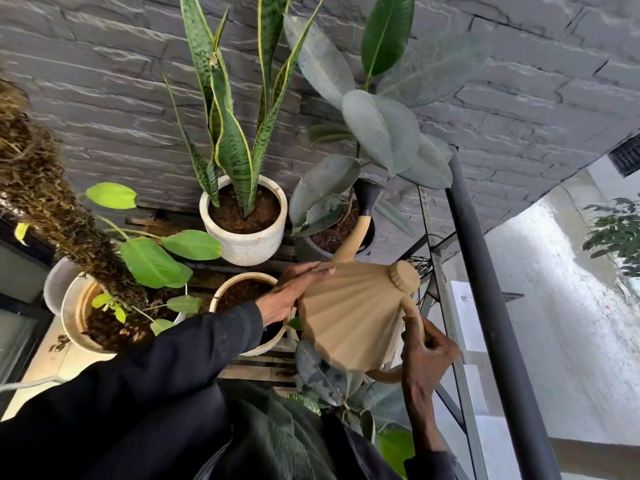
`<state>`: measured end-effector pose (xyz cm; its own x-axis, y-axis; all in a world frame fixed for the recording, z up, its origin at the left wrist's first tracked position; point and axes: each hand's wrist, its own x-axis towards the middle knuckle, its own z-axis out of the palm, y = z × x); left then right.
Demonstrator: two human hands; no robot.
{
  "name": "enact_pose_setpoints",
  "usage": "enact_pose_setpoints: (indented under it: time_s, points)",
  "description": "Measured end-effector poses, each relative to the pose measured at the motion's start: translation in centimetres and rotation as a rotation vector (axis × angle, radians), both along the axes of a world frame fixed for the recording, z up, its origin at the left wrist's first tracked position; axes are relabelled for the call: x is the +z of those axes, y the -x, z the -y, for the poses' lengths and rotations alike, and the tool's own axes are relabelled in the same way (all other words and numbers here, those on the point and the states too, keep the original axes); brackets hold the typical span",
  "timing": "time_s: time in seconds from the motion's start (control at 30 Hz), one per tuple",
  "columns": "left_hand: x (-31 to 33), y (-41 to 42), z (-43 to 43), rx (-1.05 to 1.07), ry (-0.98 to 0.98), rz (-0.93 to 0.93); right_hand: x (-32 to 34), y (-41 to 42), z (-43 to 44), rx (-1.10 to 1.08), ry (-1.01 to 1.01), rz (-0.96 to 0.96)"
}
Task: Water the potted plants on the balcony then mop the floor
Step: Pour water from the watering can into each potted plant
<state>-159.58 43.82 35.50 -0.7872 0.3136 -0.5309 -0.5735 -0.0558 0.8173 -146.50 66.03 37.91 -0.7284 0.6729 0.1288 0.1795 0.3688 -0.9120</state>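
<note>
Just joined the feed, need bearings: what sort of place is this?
Likely a home balcony or terrace: potted plants like the snake plant against a grey stone-clad wall, and a dark railing overlooking lower ground.

No readable text, label or number shows anywhere, so far as this wide, blurry view allows.

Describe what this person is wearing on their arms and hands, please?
Both hands, left hand and right hand, are bare: no gloves, rings or watch visible. The left arm wears a long black sleeve with a stitched cuff; a dark cuff edges the right wrist.
</note>
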Motion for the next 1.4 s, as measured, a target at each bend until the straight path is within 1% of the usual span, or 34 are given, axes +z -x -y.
enact_pose_setpoints:
  time_s: [0.1,0.23,0.27,0.33,0.47,0.57,0.67,0.83,1.0,1.27,1.4]
  points:
    - [-0.7,-1.0,1.7,0.013,-0.015,0.078,0.6,-0.4,2.0,-0.035,-0.018,0.074]
    - [-1.5,-2.2,4.6,0.031,-0.022,0.159,0.5,-0.8,4.5,-0.058,-0.109,0.208]
    - [-1.6,-2.5,5.5,0.043,-0.02,0.178,0.4,-0.8,5.3,-0.052,-0.087,0.221]
    - [-1.7,-2.9,7.3,0.061,0.003,0.22,0.5,-0.5,6.9,0.032,0.008,0.163]
    - [-2.0,-3.7,10.3,0.118,0.038,0.321,2.0,1.1,9.9,0.179,0.018,0.163]
    - [-1.9,-3.7,12.1,0.187,0.031,0.38,3.7,3.2,11.6,0.308,-0.039,0.206]
    - [-1.6,-3.1,13.5,0.244,0.002,0.424,5.4,6.3,13.5,0.376,-0.115,0.232]
    - [-0.8,-1.6,15.0,0.243,-0.027,0.456,8.4,11.8,15.4,0.455,-0.245,0.34]
    - [-0.7,-0.8,15.5,0.254,-0.057,0.438,10.2,14.7,16.9,0.51,-0.359,0.408]
    - [0.1,-0.2,15.8,0.221,-0.039,0.435,11.8,16.8,17.8,0.551,-0.401,0.487]
    - [-0.1,-0.3,15.7,0.24,-0.043,0.445,12.0,17.1,17.8,0.574,-0.407,0.512]
